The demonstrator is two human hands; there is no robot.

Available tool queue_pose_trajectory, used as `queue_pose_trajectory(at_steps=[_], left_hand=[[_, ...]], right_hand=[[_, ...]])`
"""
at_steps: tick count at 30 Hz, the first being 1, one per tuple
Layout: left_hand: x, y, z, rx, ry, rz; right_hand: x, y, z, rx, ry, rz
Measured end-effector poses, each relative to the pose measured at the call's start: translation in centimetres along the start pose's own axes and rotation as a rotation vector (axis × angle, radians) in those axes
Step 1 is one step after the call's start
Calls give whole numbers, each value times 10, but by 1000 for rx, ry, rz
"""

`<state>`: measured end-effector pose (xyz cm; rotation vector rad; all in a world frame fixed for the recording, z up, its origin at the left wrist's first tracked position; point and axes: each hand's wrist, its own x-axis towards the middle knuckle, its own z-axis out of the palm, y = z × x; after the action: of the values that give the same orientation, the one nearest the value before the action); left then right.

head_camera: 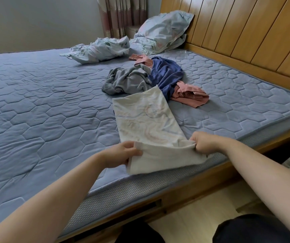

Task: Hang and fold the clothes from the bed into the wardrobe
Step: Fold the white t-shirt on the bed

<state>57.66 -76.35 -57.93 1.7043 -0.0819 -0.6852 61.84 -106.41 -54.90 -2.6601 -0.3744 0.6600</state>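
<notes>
Blue quilted mattress (35, 102) fills the view, with a wooden headboard (237, 32) at the right. A white printed garment (146, 118) lies long and flat near the bed's edge, its near end lifted. Just beyond it sits a heap of clothes (140, 79), grey, blue and pink. The left hand (121, 153) and right hand (205, 142) each have their grip closed, pinching a near corner of the garment.

No text, label, brand, number or sign can be read here. The white folded cloth (146, 118), which lies near on the quilted blue mattress (53, 102), carries only a faint print of curved pink and blue lines. They are too pale to tell if any of them form letters.
</notes>
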Motion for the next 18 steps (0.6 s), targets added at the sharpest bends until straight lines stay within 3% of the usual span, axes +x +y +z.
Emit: queue_pose_trajectory(at_steps=[2, 4, 9, 13, 18], left_hand=[[2, -6, 1, -15, -50, -42], [5, -8, -4, -96, 17, -13], [17, -6, -17, -218, 473, 123], [34, -10, -21, 10, 779, 215], [50, -25, -25, 258, 807, 70]], right_hand=[[3, -2, -1, -53, -122, 5], [11, -3, -7, -36, -108, 6], [39, 3, -20, 383, 246, 22], [70, 4, -10, 624, 545, 83], [93, 12, 5, 509, 696, 291]])
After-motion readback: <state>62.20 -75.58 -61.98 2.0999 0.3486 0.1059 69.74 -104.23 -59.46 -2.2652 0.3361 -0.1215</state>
